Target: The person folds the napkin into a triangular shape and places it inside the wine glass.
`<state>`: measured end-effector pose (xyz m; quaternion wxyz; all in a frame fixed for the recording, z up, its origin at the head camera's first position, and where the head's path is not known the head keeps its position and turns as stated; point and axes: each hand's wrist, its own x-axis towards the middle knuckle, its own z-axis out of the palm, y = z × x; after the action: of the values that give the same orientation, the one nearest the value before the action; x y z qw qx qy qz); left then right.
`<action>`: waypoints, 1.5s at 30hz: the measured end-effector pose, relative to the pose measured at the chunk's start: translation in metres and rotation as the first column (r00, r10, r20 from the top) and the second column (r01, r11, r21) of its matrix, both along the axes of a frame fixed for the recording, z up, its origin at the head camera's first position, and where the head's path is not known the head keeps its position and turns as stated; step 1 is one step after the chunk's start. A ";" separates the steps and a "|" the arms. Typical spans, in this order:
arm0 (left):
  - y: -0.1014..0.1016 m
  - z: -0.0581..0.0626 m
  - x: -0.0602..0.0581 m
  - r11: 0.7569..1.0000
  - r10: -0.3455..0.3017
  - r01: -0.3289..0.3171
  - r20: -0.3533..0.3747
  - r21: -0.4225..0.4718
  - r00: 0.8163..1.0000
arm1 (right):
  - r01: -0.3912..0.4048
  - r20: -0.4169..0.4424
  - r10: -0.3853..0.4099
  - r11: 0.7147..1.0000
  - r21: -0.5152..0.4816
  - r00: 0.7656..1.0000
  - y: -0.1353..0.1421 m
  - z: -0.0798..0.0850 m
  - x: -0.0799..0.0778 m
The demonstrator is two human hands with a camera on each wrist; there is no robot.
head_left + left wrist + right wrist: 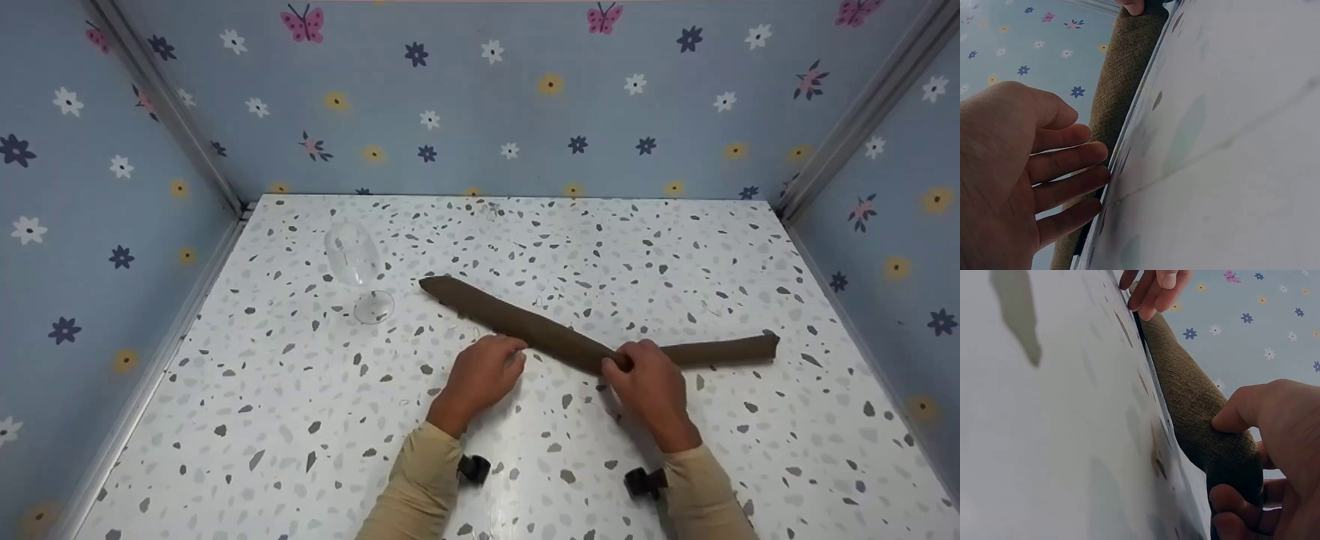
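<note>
A long brown roll of cloth (525,324) lies across the speckled table, bent where my right hand (651,386) grips it. In the right wrist view, the thumb presses on the cloth roll (1185,382) and the fingers curl round it from the other side. The shorter end of the roll reaches out to the right of that hand. My left hand (484,379) is at the near edge of the longer part. Its fingers (1072,163) are loosely extended beside the roll in the left wrist view, holding nothing.
A clear stemmed glass (352,259) is on the left side of the table (300,450), beyond the roll's left end. Blue flower-patterned walls (510,97) enclose the table at the back and both sides. Dark wrist mounts (474,470) sit by the sleeves.
</note>
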<state>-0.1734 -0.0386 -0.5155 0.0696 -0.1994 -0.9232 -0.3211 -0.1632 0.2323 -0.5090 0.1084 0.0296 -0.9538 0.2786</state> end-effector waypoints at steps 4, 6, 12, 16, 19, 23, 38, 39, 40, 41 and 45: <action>0.000 0.000 -0.001 1.000 -0.012 0.012 -0.012 -0.001 1.000 | -0.003 -0.004 0.003 1.000 -0.005 1.000 -0.002 0.000 0.000; 0.000 0.000 -0.001 1.000 -0.013 0.013 -0.021 0.000 1.000 | -0.006 -0.007 0.006 1.000 -0.010 1.000 -0.002 0.001 0.001; 0.002 0.001 0.000 1.000 0.008 -0.009 -0.022 -0.028 1.000 | -0.020 -0.035 0.019 0.999 -0.026 0.999 -0.005 0.000 0.002; 0.003 0.002 0.002 0.999 0.021 -0.021 -0.007 -0.042 1.000 | -0.032 -0.063 0.031 0.999 -0.026 0.998 -0.009 0.000 0.003; 0.004 0.002 0.002 0.998 0.025 -0.025 0.002 -0.061 1.000 | -0.039 -0.080 0.037 0.999 -0.018 0.996 -0.012 0.000 0.004; 0.005 0.002 0.001 0.997 0.028 -0.027 0.014 -0.078 1.000 | -0.049 -0.108 0.048 0.999 -0.010 0.993 -0.017 -0.001 0.006; 0.010 0.004 0.003 0.999 0.016 -0.016 0.000 -0.042 1.000 | -0.067 -0.139 0.065 0.998 -0.004 0.988 -0.029 0.000 0.011; 0.011 0.004 0.003 0.999 0.012 -0.012 -0.002 -0.036 1.000 | -0.068 -0.135 0.067 0.998 -0.003 0.989 -0.029 0.000 0.011; 0.011 0.004 0.003 1.000 0.008 -0.008 -0.006 -0.029 1.000 | -0.070 -0.134 0.069 0.998 -0.002 0.989 -0.030 0.000 0.011; 0.012 0.004 0.004 1.000 0.004 -0.005 -0.010 -0.024 1.000 | -0.072 -0.134 0.071 0.997 -0.001 0.988 -0.030 0.000 0.012; 0.013 0.004 0.003 1.000 -0.008 0.008 -0.011 -0.027 1.000 | -0.076 -0.143 0.075 0.997 -0.001 0.987 -0.033 -0.001 0.013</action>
<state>-0.1703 -0.0254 -0.5118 0.0708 -0.2060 -0.9262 -0.3077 -0.1506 0.1997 -0.5095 0.1658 0.0852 -0.9409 0.2828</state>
